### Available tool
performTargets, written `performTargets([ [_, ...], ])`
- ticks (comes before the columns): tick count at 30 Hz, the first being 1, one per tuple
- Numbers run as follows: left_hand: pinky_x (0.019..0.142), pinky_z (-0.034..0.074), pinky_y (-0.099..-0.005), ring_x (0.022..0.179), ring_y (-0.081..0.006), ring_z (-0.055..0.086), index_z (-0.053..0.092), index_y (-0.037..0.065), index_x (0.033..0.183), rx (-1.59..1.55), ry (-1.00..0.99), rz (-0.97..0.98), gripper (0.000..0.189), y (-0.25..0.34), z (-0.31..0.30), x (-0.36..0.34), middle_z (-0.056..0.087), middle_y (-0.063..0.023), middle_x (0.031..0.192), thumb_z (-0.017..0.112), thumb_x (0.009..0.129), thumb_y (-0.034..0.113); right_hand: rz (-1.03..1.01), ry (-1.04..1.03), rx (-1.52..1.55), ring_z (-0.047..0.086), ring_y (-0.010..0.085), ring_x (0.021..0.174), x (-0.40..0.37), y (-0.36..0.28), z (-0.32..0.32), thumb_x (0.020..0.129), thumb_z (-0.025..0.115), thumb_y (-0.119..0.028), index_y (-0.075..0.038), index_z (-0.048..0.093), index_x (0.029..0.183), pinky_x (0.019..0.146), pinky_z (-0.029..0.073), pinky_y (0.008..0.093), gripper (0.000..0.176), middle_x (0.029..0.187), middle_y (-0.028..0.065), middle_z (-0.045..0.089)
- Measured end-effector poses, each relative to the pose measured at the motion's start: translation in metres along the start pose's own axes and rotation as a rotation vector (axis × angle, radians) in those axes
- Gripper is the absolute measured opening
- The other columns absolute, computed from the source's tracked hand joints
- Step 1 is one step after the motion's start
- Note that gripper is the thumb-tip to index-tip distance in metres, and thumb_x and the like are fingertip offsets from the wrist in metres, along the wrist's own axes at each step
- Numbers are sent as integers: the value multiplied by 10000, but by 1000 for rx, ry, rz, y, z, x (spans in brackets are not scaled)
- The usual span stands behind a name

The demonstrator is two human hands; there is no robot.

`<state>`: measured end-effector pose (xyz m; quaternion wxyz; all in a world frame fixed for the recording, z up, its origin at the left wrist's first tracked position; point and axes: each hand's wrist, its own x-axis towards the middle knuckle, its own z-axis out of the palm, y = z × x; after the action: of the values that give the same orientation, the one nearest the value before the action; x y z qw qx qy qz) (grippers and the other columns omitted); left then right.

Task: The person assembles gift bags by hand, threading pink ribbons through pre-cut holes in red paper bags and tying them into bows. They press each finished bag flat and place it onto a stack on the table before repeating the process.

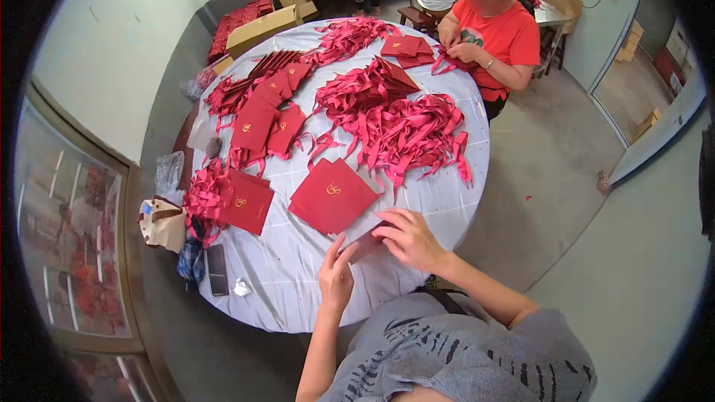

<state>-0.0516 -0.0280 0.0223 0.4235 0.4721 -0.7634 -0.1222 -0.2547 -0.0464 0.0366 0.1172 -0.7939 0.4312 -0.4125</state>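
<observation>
Between my two hands, near the table's front edge, is a flat, dark red paper bag [364,245], tilted and seen almost edge-on. My left hand [337,277] grips its left end with the fingers pointing up. My right hand [414,243] has its bent fingers on the right end. Just beyond my hands lies a small stack of flat red bags [333,195] with a gold emblem on top. To the left, another red bag [249,202] lies beside bunched pink-red ribbons [207,192].
The round table has a white cloth [283,294]. A large ribbon heap [413,134] and fanned red bags [255,120] lie farther back. A phone [217,270] and crumpled tissue [242,287] are at the left edge. A person in a red shirt [506,33] works across the table.
</observation>
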Motion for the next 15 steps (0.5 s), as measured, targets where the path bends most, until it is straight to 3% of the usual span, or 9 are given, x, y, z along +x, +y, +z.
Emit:
performTargets([
  [4, 843, 452, -393, 1009, -328, 546, 595, 42, 965, 138, -16, -117, 279, 5, 21, -30, 516, -195, 1191, 503, 742, -98, -37, -4, 9, 462, 301, 1091, -6, -3, 4, 683, 674, -96, -67, 562, 869, 884, 394, 416, 218, 1119, 106, 519],
  [6, 920, 366, -447, 1096, -374, 450, 592, 37, 945, 279, 57, -135, 217, 27, 20, -26, 432, -217, 1262, 542, 752, -51, -27, -20, 23, 464, 297, 1075, -3, -2, 2, 684, 671, -95, -65, 565, 861, 875, 400, 419, 208, 1092, 107, 519],
  [8, 874, 366, -424, 977, -342, 477, 607, 54, 940, 324, 153, -163, 187, 40, 22, -24, 496, -169, 1091, 584, 766, -10, -58, -34, 21, 466, 288, 1062, -1, 4, 5, 685, 663, -108, -63, 563, 833, 840, 414, 410, 185, 1067, 106, 524],
  [11, 835, 372, -437, 863, -297, 474, 618, 57, 904, 460, 112, -144, 149, 47, 25, -23, 519, -123, 906, 611, 759, 23, -107, -29, 37, 465, 281, 1053, 0, 14, 10, 672, 653, -120, -60, 563, 806, 813, 419, 396, 172, 1042, 102, 531],
  [15, 769, 390, -416, 820, -307, 474, 606, 23, 914, 453, 90, -191, 168, 58, 22, -13, 515, -138, 905, 592, 750, -8, -95, -46, 55, 476, 279, 1041, 5, 14, 13, 690, 651, -115, -60, 567, 802, 813, 428, 390, 150, 1039, 94, 534],
])
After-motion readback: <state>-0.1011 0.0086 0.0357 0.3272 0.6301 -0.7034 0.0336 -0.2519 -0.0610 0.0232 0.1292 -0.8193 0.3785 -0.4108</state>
